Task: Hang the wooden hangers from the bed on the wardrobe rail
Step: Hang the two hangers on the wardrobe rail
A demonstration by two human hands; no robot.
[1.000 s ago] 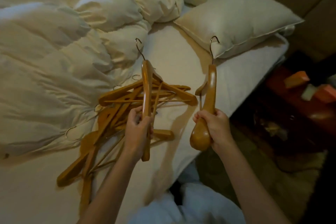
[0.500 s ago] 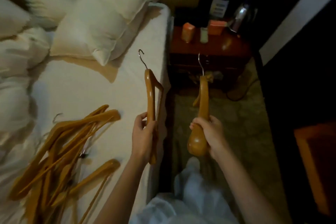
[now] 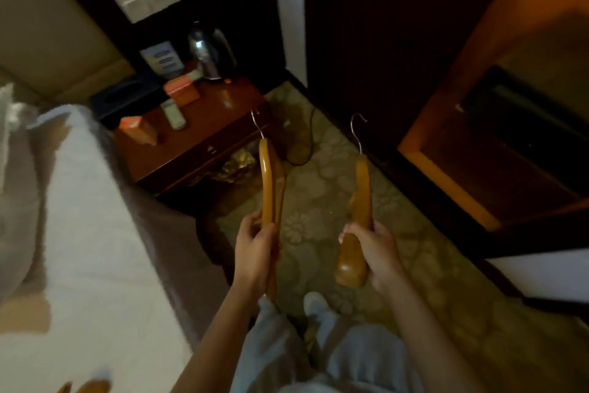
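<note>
A person stands on patterned carpet (image 3: 322, 188) between the edge of the bed (image 3: 95, 227) and a dark cabinet (image 3: 382, 58), left hand (image 3: 255, 254) gripping the left wooden hanger (image 3: 268, 176), right hand (image 3: 377, 252) gripping the right wooden hanger (image 3: 362, 191), hooks forward and well apart over open carpet, the left hook near the front corner of the bedside tabletop (image 3: 220, 112)

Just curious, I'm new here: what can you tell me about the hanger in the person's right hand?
The hanger looks like thick, glossy honey-brown wood, seen nearly edge-on, its broad rounded end nearest the camera. A thin silvery metal hook rises from its far end. The right hand grips its lower part, fingers wrapped round it. It is held above the patterned carpet, touching nothing else.
</note>
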